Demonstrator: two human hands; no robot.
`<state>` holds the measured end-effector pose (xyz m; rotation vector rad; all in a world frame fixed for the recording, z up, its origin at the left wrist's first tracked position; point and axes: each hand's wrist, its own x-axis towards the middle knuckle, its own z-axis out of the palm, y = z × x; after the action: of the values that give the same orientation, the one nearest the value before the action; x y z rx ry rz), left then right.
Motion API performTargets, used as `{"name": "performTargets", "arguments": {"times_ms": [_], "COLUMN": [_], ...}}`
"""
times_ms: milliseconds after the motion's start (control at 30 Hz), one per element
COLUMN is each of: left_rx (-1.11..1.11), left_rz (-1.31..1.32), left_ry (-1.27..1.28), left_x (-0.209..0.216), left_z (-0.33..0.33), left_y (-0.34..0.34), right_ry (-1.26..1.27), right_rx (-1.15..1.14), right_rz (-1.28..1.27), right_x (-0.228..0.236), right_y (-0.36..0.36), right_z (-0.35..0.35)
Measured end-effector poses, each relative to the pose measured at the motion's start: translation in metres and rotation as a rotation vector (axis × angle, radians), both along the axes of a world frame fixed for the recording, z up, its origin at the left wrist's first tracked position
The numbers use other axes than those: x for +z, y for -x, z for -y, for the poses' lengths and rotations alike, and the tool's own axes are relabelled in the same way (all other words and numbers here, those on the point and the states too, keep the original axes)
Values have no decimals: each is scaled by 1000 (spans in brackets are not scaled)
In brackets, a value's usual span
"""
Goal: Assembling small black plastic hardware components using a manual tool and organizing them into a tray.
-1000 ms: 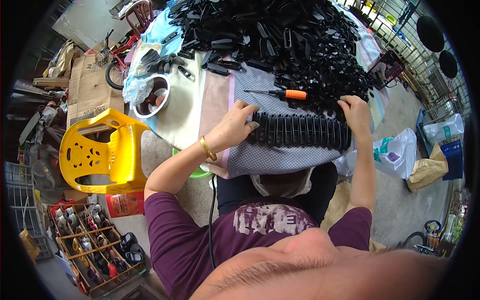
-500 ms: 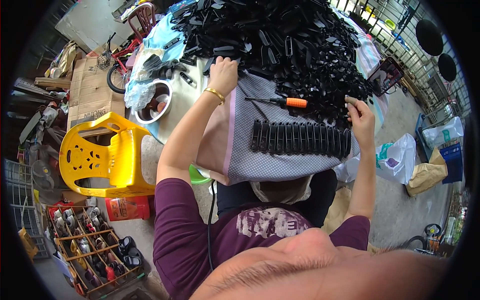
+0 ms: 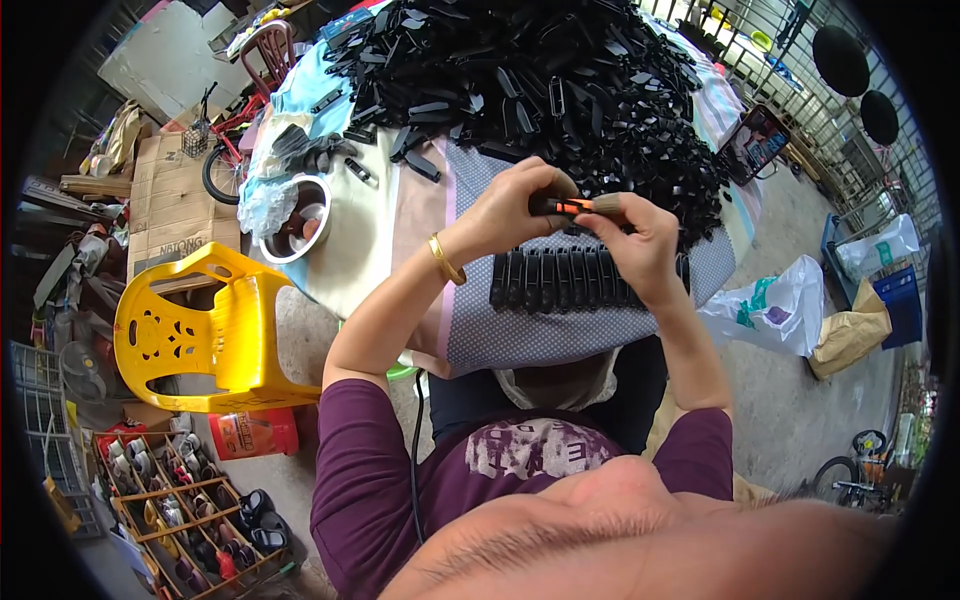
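Observation:
My left hand [image 3: 525,205] is closed at its fingertips on a small black plastic part [image 3: 546,207], mostly hidden by the fingers. Facing it, my right hand [image 3: 640,240] is pinched, its fingertips close to the left ones; whatever it holds is too small to make out. Between the hands shows the orange handle of a screwdriver [image 3: 573,206], which seems to lie on the cloth behind them. Below stands a neat row of black plastic pieces [image 3: 545,280], its right portion partly covered by my right hand and wrist.
A large heap of black plastic parts [image 3: 480,70] covers the table's far side. At left are a metal bowl [image 3: 318,215] and a yellow chair [image 3: 240,330]. A phone [image 3: 755,140] stands at the right edge, and white bags [image 3: 780,310] lie on the floor.
My left hand has come right from the heap's left edge, and my right hand has moved left from the small parts. Both now meet above the row.

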<state>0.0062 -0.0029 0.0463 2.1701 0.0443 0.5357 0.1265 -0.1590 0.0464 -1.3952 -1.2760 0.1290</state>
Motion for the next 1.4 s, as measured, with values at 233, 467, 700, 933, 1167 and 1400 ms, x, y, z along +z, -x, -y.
{"name": "performTargets", "arguments": {"times_ms": [233, 467, 700, 933, 1167, 1400], "left_rx": [-306, -338, -299, -232, -134, 244], "left_rz": [218, 161, 155, 140, -7, -196], "left_ry": [1129, 1146, 1137, 1060, 927, 698], "left_x": [-32, -33, -32, -31, -23, -14], "left_z": [-5, 0, 3, 3, 4, -18], "left_y": [4, 10, 12, 15, 17, 71], "right_ry": [-46, -309, -227, -94, 23, 146], "right_rx": [-16, -211, -217, -155, -143, -265], "right_rz": [28, 588, 720, 741, 781, 483], "right_x": [1, 8, 13, 19, 12, -1], "right_y": [14, 12, 15, 21, 27, -20], "right_z": [-12, -23, -18, -15, -10, 8]}}
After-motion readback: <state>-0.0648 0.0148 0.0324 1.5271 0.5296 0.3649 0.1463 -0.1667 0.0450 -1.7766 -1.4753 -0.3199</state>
